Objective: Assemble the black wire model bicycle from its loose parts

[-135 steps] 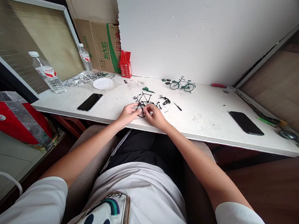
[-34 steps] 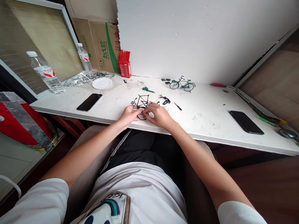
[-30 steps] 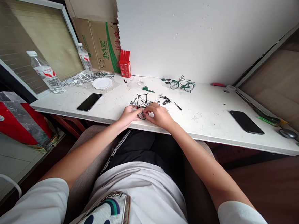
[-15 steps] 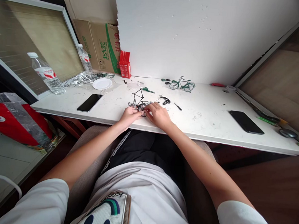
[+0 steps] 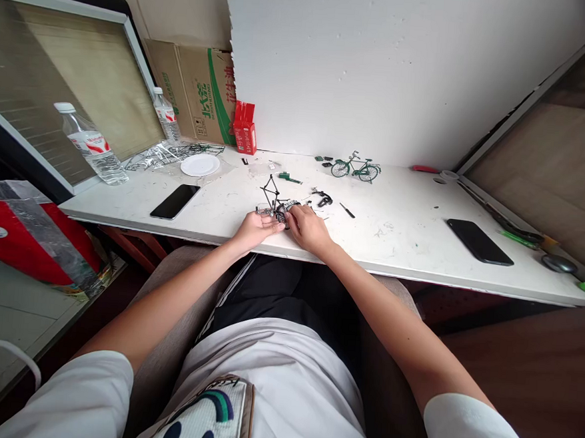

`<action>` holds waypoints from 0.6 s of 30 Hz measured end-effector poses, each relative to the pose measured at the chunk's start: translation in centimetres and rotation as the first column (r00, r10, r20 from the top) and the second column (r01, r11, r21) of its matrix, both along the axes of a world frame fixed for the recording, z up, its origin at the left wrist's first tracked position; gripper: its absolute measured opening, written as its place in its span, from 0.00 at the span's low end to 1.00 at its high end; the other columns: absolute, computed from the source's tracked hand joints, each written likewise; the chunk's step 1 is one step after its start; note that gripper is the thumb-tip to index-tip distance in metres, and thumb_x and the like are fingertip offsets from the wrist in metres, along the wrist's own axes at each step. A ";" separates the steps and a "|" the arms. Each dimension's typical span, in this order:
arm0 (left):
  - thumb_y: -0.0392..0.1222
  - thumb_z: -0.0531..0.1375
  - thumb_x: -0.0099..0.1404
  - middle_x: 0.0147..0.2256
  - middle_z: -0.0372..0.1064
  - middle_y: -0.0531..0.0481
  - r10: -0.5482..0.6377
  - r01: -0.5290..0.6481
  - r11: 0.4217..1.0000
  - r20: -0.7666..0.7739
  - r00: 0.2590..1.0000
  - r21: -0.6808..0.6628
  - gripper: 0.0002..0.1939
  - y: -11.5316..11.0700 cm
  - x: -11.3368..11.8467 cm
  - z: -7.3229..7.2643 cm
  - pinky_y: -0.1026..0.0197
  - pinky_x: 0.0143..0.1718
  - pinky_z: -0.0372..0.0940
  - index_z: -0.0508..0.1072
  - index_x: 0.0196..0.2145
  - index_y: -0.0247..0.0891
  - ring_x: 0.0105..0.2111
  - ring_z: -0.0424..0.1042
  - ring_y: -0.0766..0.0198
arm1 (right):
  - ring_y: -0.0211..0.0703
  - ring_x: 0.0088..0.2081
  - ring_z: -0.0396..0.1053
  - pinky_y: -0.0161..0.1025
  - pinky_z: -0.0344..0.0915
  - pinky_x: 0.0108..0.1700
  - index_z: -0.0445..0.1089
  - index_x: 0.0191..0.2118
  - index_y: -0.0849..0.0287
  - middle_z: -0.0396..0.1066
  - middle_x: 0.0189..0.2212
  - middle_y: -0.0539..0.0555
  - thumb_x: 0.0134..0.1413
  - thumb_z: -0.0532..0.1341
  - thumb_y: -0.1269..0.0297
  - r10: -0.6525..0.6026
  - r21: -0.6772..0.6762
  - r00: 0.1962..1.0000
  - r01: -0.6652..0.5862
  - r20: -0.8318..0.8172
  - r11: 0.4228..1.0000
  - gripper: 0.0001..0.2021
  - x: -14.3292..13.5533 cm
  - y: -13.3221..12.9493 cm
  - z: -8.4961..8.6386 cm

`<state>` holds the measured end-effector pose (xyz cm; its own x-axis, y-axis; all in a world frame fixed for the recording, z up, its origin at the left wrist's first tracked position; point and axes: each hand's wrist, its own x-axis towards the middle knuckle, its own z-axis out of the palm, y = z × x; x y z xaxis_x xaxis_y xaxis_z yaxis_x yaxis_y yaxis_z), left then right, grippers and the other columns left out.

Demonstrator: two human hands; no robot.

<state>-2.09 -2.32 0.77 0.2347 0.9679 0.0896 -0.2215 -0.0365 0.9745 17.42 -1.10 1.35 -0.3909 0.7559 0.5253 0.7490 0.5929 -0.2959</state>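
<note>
A partly built black model bicycle (image 5: 271,190) is held close to the table's front edge, its thin frame sticking up above the fingers. My left hand (image 5: 256,230) is closed on its lower left side, thumb along the near edge. From the right, my right hand (image 5: 308,227) pinches around the small spoked wheel (image 5: 283,216); the fingers partly hide it. Beyond the hands lie a green piece (image 5: 290,177), some black curved parts (image 5: 324,198) and a small dark screwdriver-like tool (image 5: 347,211).
A finished green model bicycle (image 5: 355,167) stands at the back. Phones lie left (image 5: 175,201) and right (image 5: 480,242). On the left are a white plate (image 5: 200,165), a water bottle (image 5: 91,143), a red box (image 5: 245,129) and a cardboard carton (image 5: 196,92).
The black frame has turned slightly and sits more upright. Both hands have shifted a little, and the left fingers now lie more over the model.
</note>
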 end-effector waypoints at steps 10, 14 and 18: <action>0.47 0.82 0.47 0.48 0.82 0.40 0.043 -0.038 0.997 -0.091 0.995 0.065 0.34 -0.7 0.2 0.7 0.45 0.62 0.70 0.80 0.50 0.35 0.50 0.80 0.49 | 0.42 0.28 0.66 0.41 0.63 0.38 0.66 0.25 0.56 0.70 0.23 0.52 0.75 0.46 0.38 0.027 -0.304 0.900 -0.175 -0.436 0.936 0.33 1.0 1.3 -0.1; 0.48 0.81 0.49 0.47 0.82 0.41 0.063 -0.058 0.996 -0.094 0.994 0.061 0.31 -0.7 0.2 0.6 0.47 0.61 0.70 0.81 0.49 0.36 0.50 0.80 0.49 | 0.44 0.35 0.71 0.41 0.67 0.43 0.70 0.35 0.57 0.75 0.31 0.53 0.69 0.58 0.42 0.094 -0.274 0.829 -0.286 -0.551 0.918 0.22 1.6 1.7 -0.1; 0.47 0.82 0.46 0.44 0.82 0.42 0.104 -0.103 0.994 -0.057 0.993 0.022 0.30 -0.8 0.4 0.6 0.47 0.58 0.71 0.80 0.45 0.34 0.47 0.81 0.51 | 0.45 0.39 0.74 0.40 0.69 0.42 0.74 0.41 0.59 0.78 0.38 0.56 0.63 0.63 0.47 0.140 -0.306 0.807 -0.370 -0.574 0.877 0.18 1.8 1.6 0.1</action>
<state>-1.69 -3.12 1.41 0.1384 0.9856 0.0972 -0.1590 -0.0747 0.9844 19.25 0.48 1.50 -0.3532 0.8496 0.3917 0.2487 0.4889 -0.8361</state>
